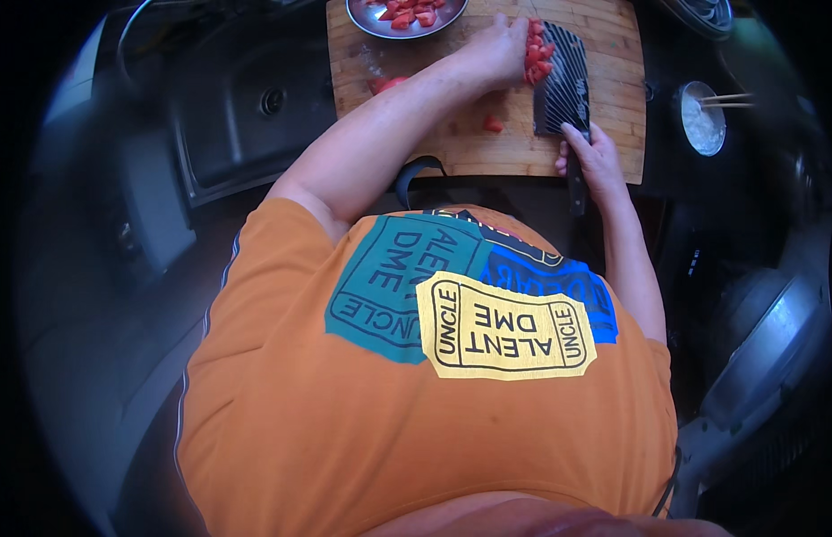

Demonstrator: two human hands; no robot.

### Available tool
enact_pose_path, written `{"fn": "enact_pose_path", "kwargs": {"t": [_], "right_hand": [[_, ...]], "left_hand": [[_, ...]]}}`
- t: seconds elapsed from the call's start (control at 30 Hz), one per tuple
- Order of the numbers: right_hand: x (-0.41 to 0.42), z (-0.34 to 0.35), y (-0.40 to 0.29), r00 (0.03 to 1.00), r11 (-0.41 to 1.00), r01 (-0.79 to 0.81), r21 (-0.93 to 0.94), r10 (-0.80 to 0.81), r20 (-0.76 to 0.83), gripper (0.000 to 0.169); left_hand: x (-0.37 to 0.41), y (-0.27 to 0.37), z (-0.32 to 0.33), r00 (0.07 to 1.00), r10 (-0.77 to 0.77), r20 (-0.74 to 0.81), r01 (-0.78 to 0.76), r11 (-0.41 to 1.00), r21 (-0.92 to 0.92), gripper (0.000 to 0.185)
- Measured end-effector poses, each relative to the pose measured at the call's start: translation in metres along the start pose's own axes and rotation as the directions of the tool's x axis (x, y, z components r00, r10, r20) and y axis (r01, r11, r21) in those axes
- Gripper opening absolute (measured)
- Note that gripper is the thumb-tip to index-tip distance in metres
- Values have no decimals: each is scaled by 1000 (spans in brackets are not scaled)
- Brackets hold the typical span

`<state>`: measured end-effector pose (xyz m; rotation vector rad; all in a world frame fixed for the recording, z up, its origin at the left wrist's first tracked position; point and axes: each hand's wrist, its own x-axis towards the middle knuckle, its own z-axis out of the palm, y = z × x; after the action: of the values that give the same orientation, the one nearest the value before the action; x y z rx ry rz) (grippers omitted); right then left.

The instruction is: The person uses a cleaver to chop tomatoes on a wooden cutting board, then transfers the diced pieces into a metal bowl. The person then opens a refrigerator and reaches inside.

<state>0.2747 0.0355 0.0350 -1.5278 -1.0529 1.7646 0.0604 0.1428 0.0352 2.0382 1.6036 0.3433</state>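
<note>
My right hand (594, 158) is closed around the dark handle of a cleaver (565, 80), whose broad, striped blade lies over the wooden cutting board (614, 80). At the blade's left edge, chopped red tomato pieces (536, 54) are heaped partly on the blade. My left hand (500, 54) is against the heap's left side, its fingers bent; whether it grips any pieces cannot be told. One loose tomato piece (493, 124) lies nearer me on the board. More tomato (387, 84) shows beyond my left forearm. A metal bowl (407, 32) with cut tomato stands at the board's far edge.
Left of the board is a dark sink (221, 114) with a drain. On the right, a small bowl (703, 121) holds something white and a pair of chopsticks (728, 101). Metal dishes (708, 17) stand at the far right, and a large metal pan or lid (761, 356) lies nearer.
</note>
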Motion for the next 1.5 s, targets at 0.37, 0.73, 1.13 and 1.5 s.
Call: {"fn": "enact_pose_path", "kwargs": {"t": [0.37, 0.73, 1.13, 1.5], "right_hand": [[-12, 17, -12, 996, 998, 66, 7, -66, 65, 22], [4, 55, -102, 943, 907, 317, -279, -271, 193, 25], [16, -33, -80, 793, 211, 232, -949, -607, 59, 24], [23, -33, -49, 702, -181, 376, -909, -585, 407, 29]], "left_hand": [[-4, 5, 3, 996, 54, -76, -62, 993, -103, 70], [-4, -8, -100, 976, 68, -209, -194, 712, -675, 39], [-58, 4, -111, 933, 178, -311, -140, 980, 140, 38], [-133, 4, 14, 972, 123, -201, -129, 992, -14, 68]]}}
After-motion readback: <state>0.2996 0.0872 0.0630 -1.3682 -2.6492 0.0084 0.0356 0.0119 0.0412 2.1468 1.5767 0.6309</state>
